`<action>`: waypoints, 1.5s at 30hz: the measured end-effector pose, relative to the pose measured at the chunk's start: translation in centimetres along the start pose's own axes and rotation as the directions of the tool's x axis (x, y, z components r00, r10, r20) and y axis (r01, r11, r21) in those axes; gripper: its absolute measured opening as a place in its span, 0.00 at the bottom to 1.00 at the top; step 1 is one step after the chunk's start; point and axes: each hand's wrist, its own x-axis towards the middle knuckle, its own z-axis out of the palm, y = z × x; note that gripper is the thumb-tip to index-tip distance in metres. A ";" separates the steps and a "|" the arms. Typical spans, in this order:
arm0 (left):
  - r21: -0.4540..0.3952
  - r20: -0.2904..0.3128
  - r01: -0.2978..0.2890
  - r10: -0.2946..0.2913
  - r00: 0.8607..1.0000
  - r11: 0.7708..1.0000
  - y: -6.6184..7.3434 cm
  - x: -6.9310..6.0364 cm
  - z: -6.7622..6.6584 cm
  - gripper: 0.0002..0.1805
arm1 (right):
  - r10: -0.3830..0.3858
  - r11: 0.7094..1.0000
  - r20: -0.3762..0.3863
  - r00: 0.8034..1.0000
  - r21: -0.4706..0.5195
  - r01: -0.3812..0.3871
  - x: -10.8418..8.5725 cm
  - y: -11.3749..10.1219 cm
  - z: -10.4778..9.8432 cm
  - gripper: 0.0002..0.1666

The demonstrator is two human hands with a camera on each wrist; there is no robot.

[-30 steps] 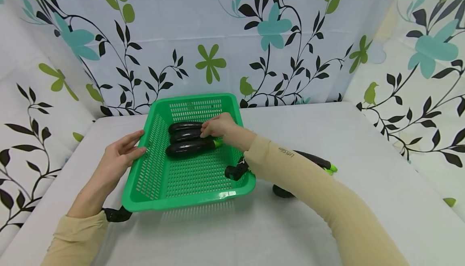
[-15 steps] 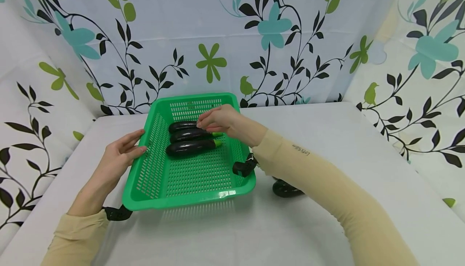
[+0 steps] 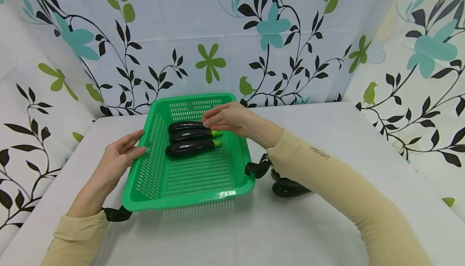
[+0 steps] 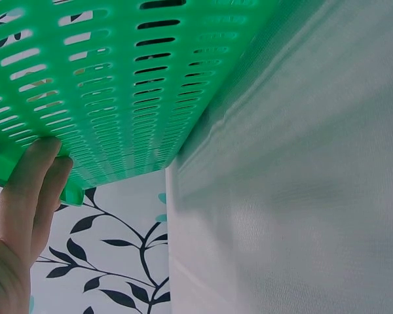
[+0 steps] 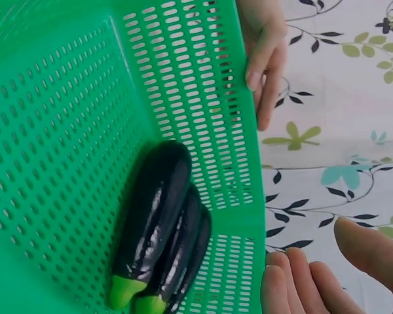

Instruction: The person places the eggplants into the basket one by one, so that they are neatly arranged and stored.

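Note:
The green basket [image 3: 189, 202] holds three dark eggplants side by side: one in front [image 3: 189, 147], one in the middle [image 3: 190, 135] and one at the back [image 3: 184, 126]. My left hand [image 3: 116, 160] grips its left rim, thumb on the rim and fingers outside; the left wrist view shows the fingers of that hand [image 4: 29, 203] against the side wall. My right hand [image 3: 234, 120] hovers empty over the back right part, its fingertips by the right end of the back eggplant. In the right wrist view, thumb and fingers of my right hand [image 5: 318, 291] stand apart.
More eggplants [image 3: 288, 188] lie on the white table [image 3: 232, 233] right of the basket, partly covered by my right forearm. Patterned cloth [image 3: 160, 44] hangs behind the table and at both sides. A black wrist device [image 3: 258, 170] sits by the basket's right rim.
My right hand has let go of the middle eggplant, risen and moved back and to the right, its fingers loosening. My left hand and the basket have not visibly moved.

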 end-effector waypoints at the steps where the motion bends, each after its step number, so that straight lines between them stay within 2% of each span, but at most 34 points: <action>1: -0.001 0.000 -0.001 0.001 1.000 1.000 0.0 0.0 0.0 0.37 | -0.003 1.000 0.004 1.000 0.004 0.003 -0.2 0.0 -0.2 0.23; 11: 0.053 0.001 0.025 -0.025 1.000 0.998 -0.2 0.0 0.0 0.37 | -0.040 0.999 0.041 0.998 0.007 0.040 -2.3 -0.2 -2.1 0.25; 19: 0.030 -0.005 0.004 -0.003 1.000 1.000 -0.1 0.0 -0.1 0.37 | -0.093 0.995 0.048 0.995 -0.038 0.095 -4.2 0.1 -4.2 0.27; 32: 0.026 -0.002 0.001 -0.001 1.000 1.000 -0.2 0.0 0.0 0.37 | -0.129 0.988 0.014 0.992 -0.079 0.130 -6.2 1.7 -7.3 0.29; 45: 0.033 -0.005 0.014 -0.014 1.000 0.999 -0.1 0.1 0.1 0.37 | -0.153 0.972 -0.022 0.988 -0.184 0.147 -8.7 3.8 -12.9 0.32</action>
